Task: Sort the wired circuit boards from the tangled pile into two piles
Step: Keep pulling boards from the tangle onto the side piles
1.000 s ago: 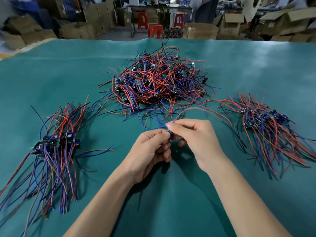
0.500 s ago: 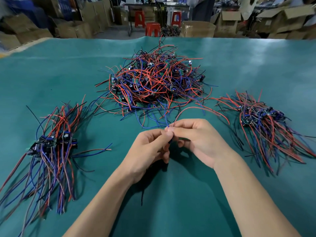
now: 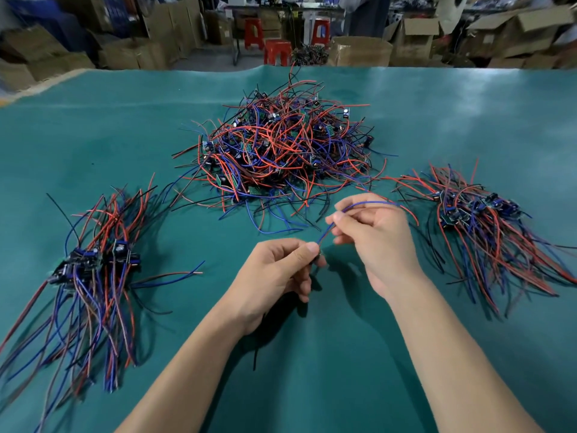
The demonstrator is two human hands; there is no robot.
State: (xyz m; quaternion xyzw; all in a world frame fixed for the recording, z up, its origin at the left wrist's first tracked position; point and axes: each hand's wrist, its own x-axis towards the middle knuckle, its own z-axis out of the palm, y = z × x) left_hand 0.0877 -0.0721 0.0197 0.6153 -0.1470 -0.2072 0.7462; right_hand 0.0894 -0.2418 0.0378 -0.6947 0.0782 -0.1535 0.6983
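Observation:
A tangled pile of small circuit boards with red, blue and black wires lies at the middle of the green table. A sorted pile lies at the left, another sorted pile at the right. In front of the tangle, my left hand pinches one small wired board, mostly hidden by the fingers. My right hand pinches that board's blue and red wires a little up and right of it; they arc over the hand toward the right pile.
The green table mat stretches to the far edge. Beyond it stand cardboard boxes and red stools. A loose black wire end hangs below my left hand.
My hands, which met at the board, have drawn apart: the right hand slid up and right along the wires, stretching them out from the board held by the left.

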